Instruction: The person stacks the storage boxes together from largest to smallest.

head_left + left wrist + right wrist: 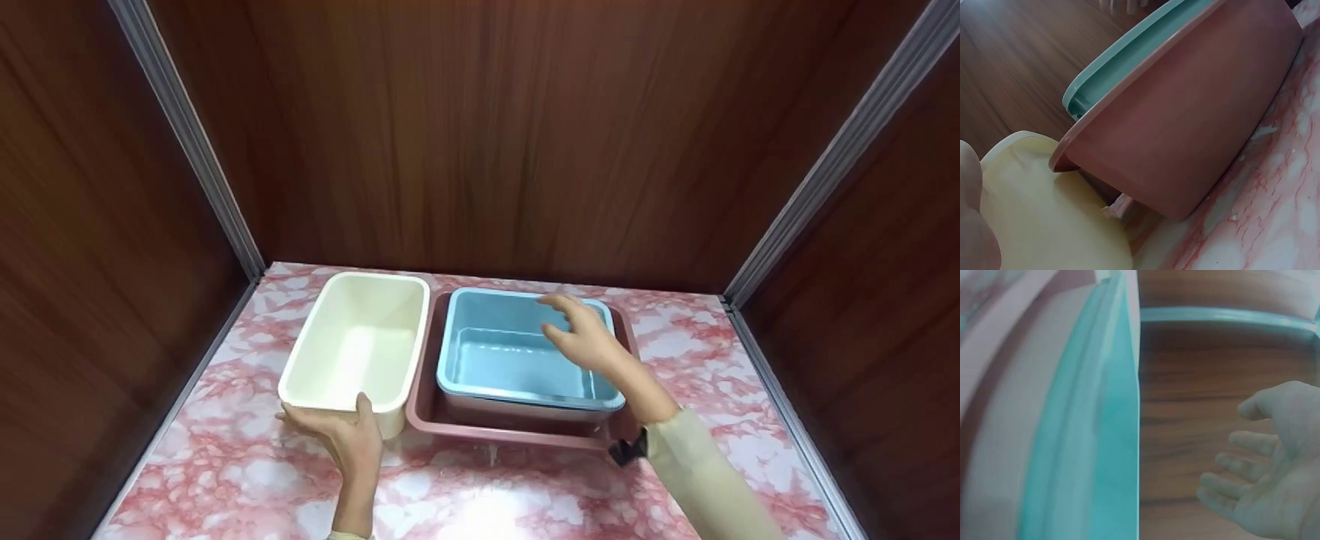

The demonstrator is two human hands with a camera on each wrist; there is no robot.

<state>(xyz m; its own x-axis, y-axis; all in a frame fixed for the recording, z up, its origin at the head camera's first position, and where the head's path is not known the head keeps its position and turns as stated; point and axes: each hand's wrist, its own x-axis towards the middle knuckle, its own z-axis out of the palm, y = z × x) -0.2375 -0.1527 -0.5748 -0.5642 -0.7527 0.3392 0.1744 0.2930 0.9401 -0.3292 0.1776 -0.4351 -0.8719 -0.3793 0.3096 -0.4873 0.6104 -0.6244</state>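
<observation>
A cream rectangular basin (352, 345) stands at the left. My left hand (349, 442) holds its near rim, thumb over the edge and fingers along the outside. In the left wrist view, part of that hand shows at the left edge against the cream wall. A light blue basin (510, 367) sits inside a larger dusty pink tub (510, 433). Above the blue basin's right side is my right hand (581, 334), fingers apart and loosely bent, holding nothing. The right wrist view shows this hand's palm and spread fingers beside the blue rim (1075, 410).
The basins stand on a red-and-white marbled tabletop (255, 472). Dark wood panels (480, 135) enclose the back and sides, with metal corner posts (199, 142). The pink tub stands right beside the cream basin. A small black item (628, 448) is at my right cuff.
</observation>
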